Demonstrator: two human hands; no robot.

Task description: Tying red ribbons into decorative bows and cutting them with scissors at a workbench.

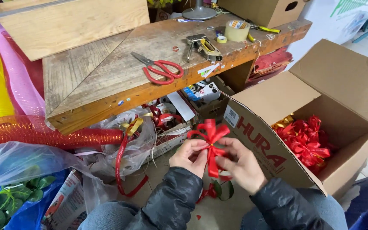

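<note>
Red satin is what I have between my fingers: a red ribbon bow (210, 138), held up just in front of the wooden workbench (107, 81) and below its front edge. My left hand (189, 156) pinches the bow's knot from one side, thumb and fingers closed on it. My right hand (240, 164) grips the same knot from the other side, fingers wrapped around the centre, with the tails hanging down between my palms. Both hands are clenched on the bow; neither is free.

On the workbench top, above and behind the bow, I see red-handled scissors (160, 70) lying flat near the front edge. Further along the bench sits a staple gun (201, 46), and beyond it a roll of clear packing tape (237, 30). Beside the bench's far end stands an open cardboard box (320, 106), its flaps spread; a heap of finished red bows (305, 142) lies inside, with some gold ribbon among them. Under the bench's front edge there is a roll of red mesh (43, 134), and below that a clear plastic bag (22, 164) over green leaves.
</note>
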